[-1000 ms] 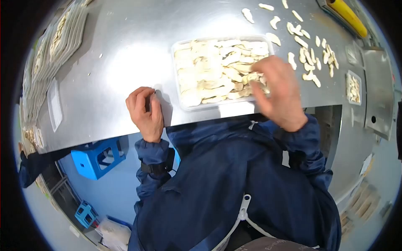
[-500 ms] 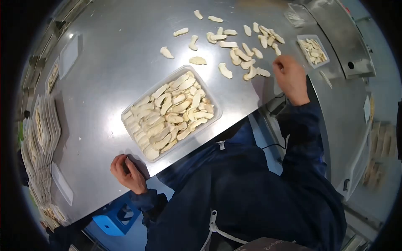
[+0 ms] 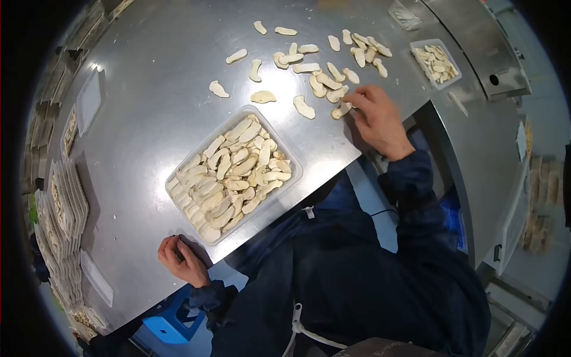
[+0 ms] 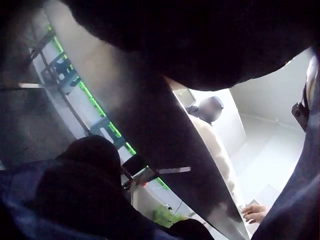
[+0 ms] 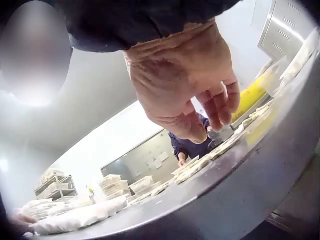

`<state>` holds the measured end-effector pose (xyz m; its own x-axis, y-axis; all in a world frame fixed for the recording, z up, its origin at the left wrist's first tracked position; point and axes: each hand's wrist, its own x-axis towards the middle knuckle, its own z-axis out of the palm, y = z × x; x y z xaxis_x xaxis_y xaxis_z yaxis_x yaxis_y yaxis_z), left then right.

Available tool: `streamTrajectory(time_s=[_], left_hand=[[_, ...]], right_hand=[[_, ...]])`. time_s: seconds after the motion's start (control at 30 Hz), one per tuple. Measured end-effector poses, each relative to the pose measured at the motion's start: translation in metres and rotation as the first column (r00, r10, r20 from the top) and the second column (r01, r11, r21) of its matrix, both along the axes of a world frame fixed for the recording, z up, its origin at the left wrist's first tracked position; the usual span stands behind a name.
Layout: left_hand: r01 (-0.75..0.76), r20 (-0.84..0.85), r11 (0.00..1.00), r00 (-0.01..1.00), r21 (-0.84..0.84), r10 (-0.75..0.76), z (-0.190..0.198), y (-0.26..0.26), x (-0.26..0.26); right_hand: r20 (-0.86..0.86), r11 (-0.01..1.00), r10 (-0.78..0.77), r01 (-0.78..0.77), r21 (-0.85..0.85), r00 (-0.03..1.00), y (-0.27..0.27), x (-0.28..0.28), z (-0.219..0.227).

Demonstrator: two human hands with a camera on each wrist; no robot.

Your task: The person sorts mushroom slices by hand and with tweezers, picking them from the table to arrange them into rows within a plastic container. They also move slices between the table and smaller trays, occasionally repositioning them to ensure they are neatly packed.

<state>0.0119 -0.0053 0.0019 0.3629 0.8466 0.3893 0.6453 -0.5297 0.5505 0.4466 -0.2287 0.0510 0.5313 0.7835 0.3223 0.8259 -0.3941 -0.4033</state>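
Observation:
A clear tray (image 3: 292,156) packed with pale mushroom-like slices (image 3: 245,165) stands on the steel table. My right hand (image 3: 380,124) is over loose slices right of it, fingertips at a slice (image 3: 341,111) and partly covering another. The right wrist view shows this hand (image 5: 185,82) from the palm side, thumb and fingers apart, with no slice visible between them; contact is unclear. My left hand (image 3: 183,262) rests at the table's front edge, left of the tray, fingers loosely curled and holding nothing visible. Dark sleeves fill much of the left wrist view.
Loose slices (image 3: 304,107) lie behind and right of the tray. A smaller filled tray (image 3: 436,64) stands at the right. Stacked trays (image 3: 70,205), an empty-looking tray (image 3: 89,102) and a white lid-like piece (image 3: 96,278) are at the left. A blue stool (image 3: 168,324) is below.
The view has turned, moving the tray left in the picture. My right hand left the tray's right side, went to the right of the loose slices, then came in over them. My left hand stays at the edge.

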Motion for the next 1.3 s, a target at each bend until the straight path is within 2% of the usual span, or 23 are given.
streamTrajectory(time_s=[0.07, 0.27, 0.37, 0.67, 0.77, 0.87, 0.97, 1.13, 1.23, 1.3], left_hand=[[-0.004, 0.002, 1.000, 1.000, 0.002, 0.004, 0.000, 0.001, 0.001], [-0.013, 0.011, 1.000, 1.000, -0.009, 0.013, 0.001, -0.001, 0.002], [-0.014, 0.019, 1.000, 1.000, -0.011, 0.014, 0.000, 0.000, 0.001], [-0.003, 0.033, 0.999, 0.999, -0.044, 0.004, 0.001, 0.000, 0.002], [-0.010, 0.030, 0.999, 0.999, -0.043, 0.011, 0.002, -0.001, 0.003], [-0.015, 0.015, 0.999, 1.000, -0.038, 0.016, 0.005, -0.002, 0.004], [-0.015, 0.014, 1.000, 1.000, -0.025, 0.016, 0.006, -0.004, 0.005], [0.002, 0.030, 1.000, 1.000, -0.004, -0.002, 0.008, -0.003, 0.007], [-0.016, 0.060, 0.998, 0.998, -0.056, 0.019, 0.007, -0.003, 0.005], [-0.013, 0.054, 0.999, 0.998, -0.042, 0.015, 0.005, -0.002, 0.004]], right_hand=[[0.041, 0.997, 0.043, -0.041, -0.062, 0.998, 0.007, 0.000, -0.003], [0.155, 0.994, 0.104, -0.105, -0.004, 0.982, 0.018, 0.001, -0.008], [0.159, 0.990, 0.140, -0.138, -0.023, 0.977, 0.024, 0.000, -0.009], [0.243, 0.991, 0.096, -0.115, 0.062, 0.965, 0.031, 0.002, -0.007], [0.029, 0.998, 0.036, -0.037, 0.041, 0.999, 0.038, 0.010, -0.004], [-0.155, 0.994, 0.101, -0.091, 0.068, 0.983, 0.049, 0.023, 0.004], [0.085, 0.998, -0.021, 0.016, 0.064, 0.996, 0.069, 0.046, 0.017], [0.153, 0.970, 0.151, -0.117, -0.213, 0.977, 0.103, 0.059, 0.014], [0.143, 0.955, 0.108, -0.063, -0.291, 0.984, 0.110, 0.055, 0.014], [0.155, 0.954, 0.131, -0.082, -0.288, 0.979, 0.111, 0.060, 0.005]])
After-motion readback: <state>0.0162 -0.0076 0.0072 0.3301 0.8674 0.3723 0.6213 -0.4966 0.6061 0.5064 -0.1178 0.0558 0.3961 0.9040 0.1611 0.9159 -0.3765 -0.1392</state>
